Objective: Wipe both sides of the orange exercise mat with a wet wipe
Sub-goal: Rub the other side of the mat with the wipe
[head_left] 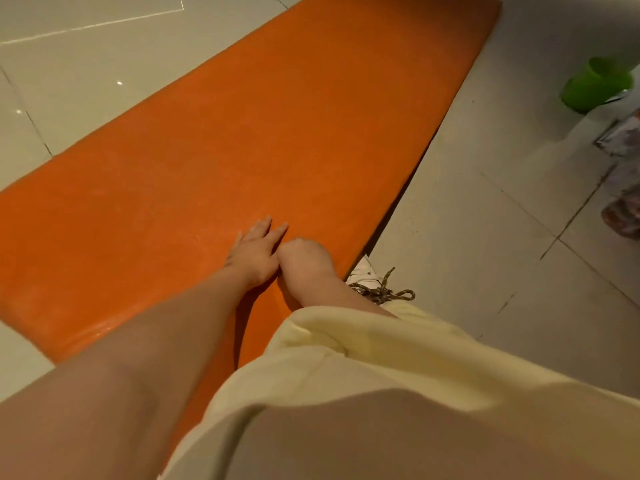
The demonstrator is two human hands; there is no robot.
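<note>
mat (277,133) lay flat on the tiled floor (467,237), long axis running near-left to far-right, most of it ahead of both grips | left grip (256,252) released, fingers straight, flat on mat | right grip (304,259) clenched just beside it, nearer the mat's right edge; no wipe seen, cannot tell if held | shoe (363,271) touched that edge; green cup (595,84) well apart, far right

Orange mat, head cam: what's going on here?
A person leans over the orange exercise mat, which lies unrolled on the tiled floor. The left hand presses flat on the mat near its right edge, fingers straight. The right hand sits right beside it on the mat, fingers curled under. No wet wipe is visible; it may be hidden under that hand.
</note>
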